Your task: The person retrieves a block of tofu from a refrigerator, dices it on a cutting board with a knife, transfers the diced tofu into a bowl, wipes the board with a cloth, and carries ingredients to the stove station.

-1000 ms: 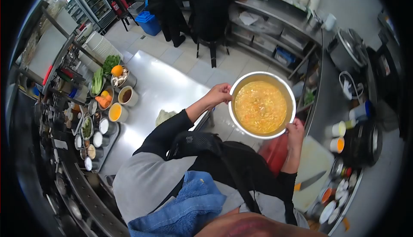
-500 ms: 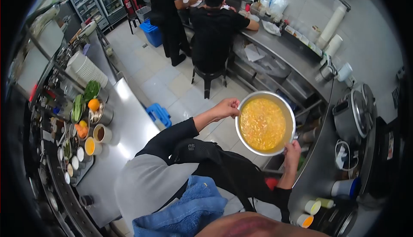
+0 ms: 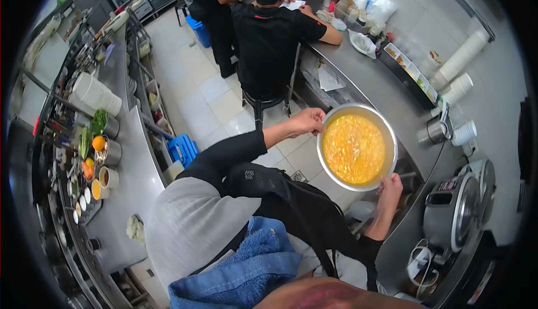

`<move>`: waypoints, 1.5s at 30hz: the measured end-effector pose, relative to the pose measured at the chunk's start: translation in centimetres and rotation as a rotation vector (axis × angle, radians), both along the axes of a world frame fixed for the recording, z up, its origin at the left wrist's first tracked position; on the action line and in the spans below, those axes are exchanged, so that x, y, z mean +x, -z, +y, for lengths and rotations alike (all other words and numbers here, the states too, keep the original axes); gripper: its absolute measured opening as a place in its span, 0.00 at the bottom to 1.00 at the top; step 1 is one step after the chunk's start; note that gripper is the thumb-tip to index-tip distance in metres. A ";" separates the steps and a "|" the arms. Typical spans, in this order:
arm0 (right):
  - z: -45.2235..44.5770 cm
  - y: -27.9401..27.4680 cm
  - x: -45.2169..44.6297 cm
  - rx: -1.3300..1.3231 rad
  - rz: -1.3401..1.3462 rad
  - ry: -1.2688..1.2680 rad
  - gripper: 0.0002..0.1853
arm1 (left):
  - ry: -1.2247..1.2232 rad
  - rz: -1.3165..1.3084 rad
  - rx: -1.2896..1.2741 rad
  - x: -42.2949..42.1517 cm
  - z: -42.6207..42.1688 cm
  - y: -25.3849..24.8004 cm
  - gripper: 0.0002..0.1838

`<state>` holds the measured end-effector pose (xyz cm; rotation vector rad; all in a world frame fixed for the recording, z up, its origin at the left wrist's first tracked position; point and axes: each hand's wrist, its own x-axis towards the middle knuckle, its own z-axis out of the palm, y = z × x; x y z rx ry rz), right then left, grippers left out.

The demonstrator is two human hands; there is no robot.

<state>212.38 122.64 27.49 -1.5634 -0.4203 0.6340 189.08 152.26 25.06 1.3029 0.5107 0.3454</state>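
Observation:
A round steel bowl [image 3: 358, 110] is held out in front of my body, tipped little if at all. Inside it lies a yellow-orange soup-like mixture [image 3: 354, 151] with small pale pieces. My left hand [image 3: 307, 122] pinches the rim on the far left side. On the near right side, my right hand [image 3: 390, 191] grips the edge, its thumb near the rim and the other fingers partly hidden. The bowl hangs over the floor beside the right-hand steel counter [image 3: 386, 93].
Ahead, a person in black [image 3: 268, 45] sits on a stool at the counter; another person [image 3: 212, 17] stands beside them. A blue bin [image 3: 182, 150] is on the floor. A rice cooker [image 3: 448, 213] stands at right. The left steel counter [image 3: 126, 191] holds ingredient containers.
My view has moved forward, nearer the seated person. The bowl, still between both hands, appears farther right and slightly higher in view. The seated person's head and arms have shifted.

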 end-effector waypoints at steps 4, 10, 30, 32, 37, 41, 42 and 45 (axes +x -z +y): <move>6.5 -2.1 5.6 -0.067 -0.037 -0.047 0.10 | -0.092 0.015 0.003 4.3 4.7 -1.4 0.13; 15.6 -0.8 12.9 0.006 0.047 -0.098 0.10 | -0.072 -0.008 0.045 10.6 14.2 -2.2 0.12; 44.1 -4.8 25.8 0.074 -0.004 -0.063 0.12 | -0.114 -0.013 0.089 26.9 44.7 -5.3 0.09; 47.0 -5.1 27.9 0.091 -0.007 -0.097 0.12 | -0.170 0.013 0.110 28.5 46.8 -5.5 0.09; 53.9 -5.7 32.4 0.101 -0.035 -0.206 0.13 | -0.312 0.021 0.139 30.2 50.8 -5.9 0.07; 60.0 -6.2 34.2 0.128 0.027 -0.299 0.12 | -0.503 0.176 0.165 31.4 54.4 -8.1 0.04; 61.6 -6.3 34.3 0.141 0.020 -0.315 0.12 | -0.559 0.164 0.179 31.7 55.5 -8.2 0.04; 66.7 -6.2 34.2 0.162 -0.003 -0.359 0.12 | -0.694 0.140 0.204 32.1 59.1 -8.1 0.07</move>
